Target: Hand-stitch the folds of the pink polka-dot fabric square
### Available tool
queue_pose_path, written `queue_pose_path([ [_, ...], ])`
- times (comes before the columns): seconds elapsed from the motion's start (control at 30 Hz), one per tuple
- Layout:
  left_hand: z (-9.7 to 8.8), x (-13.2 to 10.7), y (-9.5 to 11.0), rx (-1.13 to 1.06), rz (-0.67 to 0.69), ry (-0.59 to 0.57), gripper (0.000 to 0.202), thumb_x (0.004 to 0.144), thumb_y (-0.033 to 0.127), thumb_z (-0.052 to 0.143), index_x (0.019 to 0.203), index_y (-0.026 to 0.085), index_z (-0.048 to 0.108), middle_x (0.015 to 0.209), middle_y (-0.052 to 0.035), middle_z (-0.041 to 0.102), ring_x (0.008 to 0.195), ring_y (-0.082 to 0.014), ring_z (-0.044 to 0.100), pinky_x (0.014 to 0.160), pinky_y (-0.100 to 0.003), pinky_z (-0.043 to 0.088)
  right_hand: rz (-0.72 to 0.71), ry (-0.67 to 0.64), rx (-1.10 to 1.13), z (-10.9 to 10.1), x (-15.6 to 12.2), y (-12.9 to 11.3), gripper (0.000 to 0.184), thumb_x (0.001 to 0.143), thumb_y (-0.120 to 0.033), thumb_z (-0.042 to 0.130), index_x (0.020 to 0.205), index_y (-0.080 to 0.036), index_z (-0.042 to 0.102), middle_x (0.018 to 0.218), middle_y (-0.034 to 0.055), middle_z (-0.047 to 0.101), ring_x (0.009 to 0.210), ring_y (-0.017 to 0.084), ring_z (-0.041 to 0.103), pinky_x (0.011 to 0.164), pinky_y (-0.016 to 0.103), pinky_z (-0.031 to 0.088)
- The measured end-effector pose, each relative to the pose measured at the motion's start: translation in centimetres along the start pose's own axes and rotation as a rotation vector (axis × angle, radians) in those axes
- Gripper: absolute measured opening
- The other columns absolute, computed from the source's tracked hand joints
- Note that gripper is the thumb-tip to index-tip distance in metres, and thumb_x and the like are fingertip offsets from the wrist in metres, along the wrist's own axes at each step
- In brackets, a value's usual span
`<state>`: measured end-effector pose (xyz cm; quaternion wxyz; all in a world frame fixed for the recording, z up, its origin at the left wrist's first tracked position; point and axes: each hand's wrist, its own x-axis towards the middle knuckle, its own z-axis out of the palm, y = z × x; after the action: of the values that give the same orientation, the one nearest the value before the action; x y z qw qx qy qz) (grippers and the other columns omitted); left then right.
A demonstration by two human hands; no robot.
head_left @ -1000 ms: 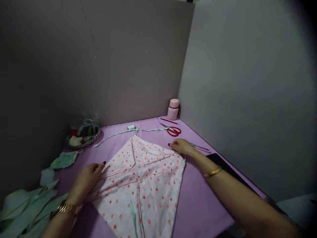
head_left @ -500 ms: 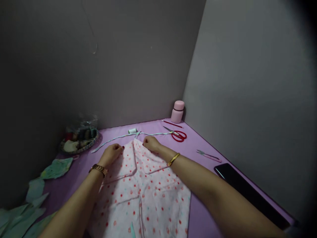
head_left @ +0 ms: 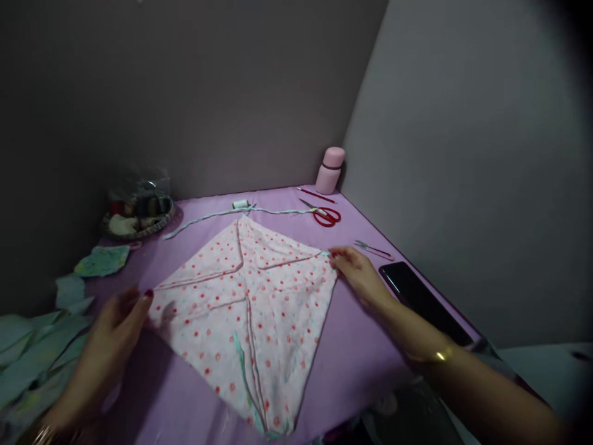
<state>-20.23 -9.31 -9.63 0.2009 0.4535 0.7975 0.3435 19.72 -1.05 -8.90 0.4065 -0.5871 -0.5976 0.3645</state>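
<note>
A white cloth with red and pale dots is spread as a diamond on the table, with folded seams meeting near its middle. At its right corner, the fingers of my right hand pinch the edge. My left hand, a little blurred, has its thumb on the left corner; the fingers behind are partly hidden. A pale green strip lies on the lower part of the cloth. Beyond the top corner runs a twisted pale cord, close to a thread spool.
Red-handled scissors, a red pencil and a pink bottle are at the back right. Thread snips and a black phone lie along the right. On the left are a basket of spools and green fabric scraps.
My hands have moved apart and nearer from the cloth's upper part to its left and right corners. The cloth now lies spread out flatter, and the view has tilted down.
</note>
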Motion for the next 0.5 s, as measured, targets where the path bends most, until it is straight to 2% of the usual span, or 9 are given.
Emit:
queue_pose_path([
  [0.03,-0.6,-1.7,-1.0,-0.064,-0.060,-0.017,0.051,0.079,0.055,0.037,0.117,0.021,0.043,0.116,-0.0099,0.057,0.103,-0.0274,0.057,0.083,-0.040,0.051,0.099,-0.013,0.060,-1.0,-2.4,0.6,0.027,0.083,-0.032,0.044,0.100,-0.013,0.052,0.093,0.0104,0.062,0.076,0.015,0.060,0.063,0.026,0.047],
  [0.1,-1.3,-4.3,-1.9,-0.248,-0.222,-0.035,0.037,0.078,0.050,0.044,0.107,0.027,0.048,0.113,-0.0053,0.060,0.102,-0.0250,0.059,0.081,-0.035,0.054,0.415,-0.060,0.317,-2.0,-6.7,1.2,0.027,0.079,-0.035,0.051,0.096,-0.014,0.053,0.090,0.0104,0.062,0.071,0.014,0.061,0.057,0.023,0.046],
  [0.17,-1.6,-5.6,-1.5,-0.478,-0.446,-0.069,0.021,0.080,0.039,0.047,0.094,0.026,0.053,0.107,-0.0042,0.062,0.099,-0.0219,0.061,0.075,-0.029,0.055,0.641,-0.105,0.515,-1.7,-10.4,1.0,0.027,0.075,-0.033,0.057,0.095,-0.015,0.053,0.090,0.0103,0.063,0.068,0.013,0.061,0.053,0.021,0.046],
  [0.2,-1.6,-5.7,-1.0,-0.550,-0.530,-0.098,0.016,0.080,0.034,0.048,0.089,0.024,0.055,0.103,-0.0046,0.064,0.095,-0.0201,0.063,0.071,-0.026,0.056,0.708,-0.134,0.573,-1.2,-11.9,0.6,0.028,0.074,-0.032,0.059,0.095,-0.015,0.053,0.090,0.0103,0.063,0.066,0.013,0.061,0.051,0.020,0.045],
  [0.23,-1.6,-5.6,-0.4,-0.581,-0.581,-0.130,0.014,0.080,0.030,0.049,0.086,0.022,0.057,0.099,-0.0053,0.065,0.089,-0.0184,0.064,0.066,-0.024,0.056,0.757,-0.167,0.610,-0.6,-13.3,0.1,0.029,0.073,-0.031,0.061,0.096,-0.015,0.052,0.090,0.0104,0.064,0.065,0.012,0.062,0.050,0.019,0.044],
  [0.33,-1.5,-4.6,1.0,-0.566,-0.618,-0.219,0.012,0.074,0.021,0.058,0.086,0.020,0.060,0.088,-0.0033,0.067,0.071,-0.0135,0.066,0.052,-0.020,0.053,0.831,-0.283,0.664,1.2,-16.3,-1.6,0.034,0.070,-0.030,0.065,0.097,-0.014,0.051,0.091,0.0112,0.064,0.066,0.014,0.064,0.048,0.018,0.043],
  [0.4,-1.4,-4.0,1.3,-0.564,-0.631,-0.254,0.015,0.072,0.017,0.062,0.086,0.020,0.060,0.079,-0.0009,0.067,0.063,-0.0116,0.065,0.048,-0.019,0.052,0.827,-0.339,0.692,2.2,-17.6,-2.4,0.036,0.070,-0.030,0.065,0.098,-0.013,0.051,0.090,0.0110,0.064,0.066,0.014,0.064,0.047,0.017,0.042],
  [0.5,-1.1,-3.6,1.1,-0.533,-0.616,-0.282,0.006,0.072,0.018,0.064,0.077,0.017,0.060,0.062,0.0017,0.062,0.047,-0.0082,0.058,0.040,-0.017,0.047,0.786,-0.425,0.740,3.6,-18.6,-2.9,0.034,0.071,-0.032,0.064,0.095,-0.011,0.053,0.084,0.0088,0.065,0.060,0.012,0.064,0.044,0.015,0.040],
])
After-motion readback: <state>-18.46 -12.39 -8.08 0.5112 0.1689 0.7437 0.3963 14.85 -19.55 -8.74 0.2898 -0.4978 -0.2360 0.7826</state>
